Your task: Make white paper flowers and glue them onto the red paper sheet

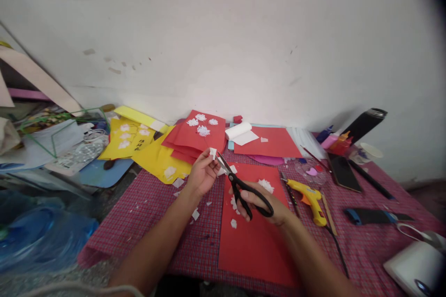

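Note:
Between thumb and fingers, my left hand point(203, 174) pinches a small piece of white paper point(213, 153). My right hand point(265, 202) grips black-handled scissors point(234, 179), their blades pointing up and left, slightly parted, with the tips close beside the paper. Whether the blades touch it I cannot tell. Beneath the scissors lies a red sheet point(256, 250) bearing a white paper flower point(266, 185), a second one partly hidden by my right hand, and a small white scrap point(233, 223). More white cuttings point(195, 214) are scattered on the checked tablecloth point(149, 222) around my left forearm.
Behind my hands are red paper with white flowers point(203, 130), a white roll point(240, 131) and yellow sheets point(163, 158). To the right lie a yellow glue gun point(308, 197), a phone point(344, 171), a blue-and-black tool point(369, 216) and a black bottle point(365, 124).

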The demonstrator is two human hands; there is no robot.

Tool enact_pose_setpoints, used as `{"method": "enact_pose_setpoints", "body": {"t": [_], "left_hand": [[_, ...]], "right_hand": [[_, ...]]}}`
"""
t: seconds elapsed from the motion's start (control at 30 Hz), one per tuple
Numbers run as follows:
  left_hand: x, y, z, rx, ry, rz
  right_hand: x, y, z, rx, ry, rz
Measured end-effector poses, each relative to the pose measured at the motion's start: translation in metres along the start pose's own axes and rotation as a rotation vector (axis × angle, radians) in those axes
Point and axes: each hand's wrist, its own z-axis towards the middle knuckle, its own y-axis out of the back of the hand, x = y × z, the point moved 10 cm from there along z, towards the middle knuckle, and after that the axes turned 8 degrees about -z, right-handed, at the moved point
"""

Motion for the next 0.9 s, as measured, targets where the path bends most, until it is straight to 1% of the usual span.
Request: {"method": "enact_pose_setpoints", "body": {"t": [0.27, 0.67, 0.9], "left_hand": [[0.0009, -0.0027, -0.0014, 0.023, 0.013, 0.002], [-0.0002, -0.0030, -0.0028, -0.005, 0.004, 0.010], [0.0003, -0.0025, -0.0018, 0.012, 0.002, 0.017]], "right_hand": [[-0.0018, 0.0017, -0.0007, -0.017, -0.014, -0.005], [0.0005, 0.0018, 0.0004, -0.025, -0.015, -0.020], [0.0012, 0.0016, -0.0011, -0.029, -0.015, -0.023]]}}
